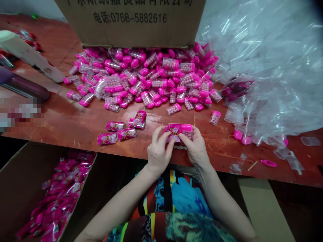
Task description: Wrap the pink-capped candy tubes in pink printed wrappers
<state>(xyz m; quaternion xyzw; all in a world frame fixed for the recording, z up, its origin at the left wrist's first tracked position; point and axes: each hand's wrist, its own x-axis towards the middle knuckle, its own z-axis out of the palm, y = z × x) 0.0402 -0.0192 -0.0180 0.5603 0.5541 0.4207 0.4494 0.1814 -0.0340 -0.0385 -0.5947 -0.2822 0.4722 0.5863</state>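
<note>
Spreading across the whole view, the red desk (63, 121) carries nearly everything. At its far edge stands a carton (131, 23), and to the right a heap of clear film (272, 67) slumps onto the wood. In front of the carton lies a pile (146, 77) of pink-capped candy tubes with no wrap on them. A box (15, 181) below the desk's near left edge holds wrapped ones. Four wrapped tubes (121, 129) lie near the left hand, apart from the pile.

Both hands meet at the near edge. The left hand (158, 151) pinches a printed sleeve (173, 130) between thumb and fingers. The right hand (195, 148) is closed round the capped end of the tube (187, 129), held level just above the desk.

Judging by this, the step in hand is fitting the sleeve to the tube, and the sleeve seems to cover only the left part. The next move calls for a firm grip at the cap while the sleeve is drawn straight along, without twisting the print.
</note>
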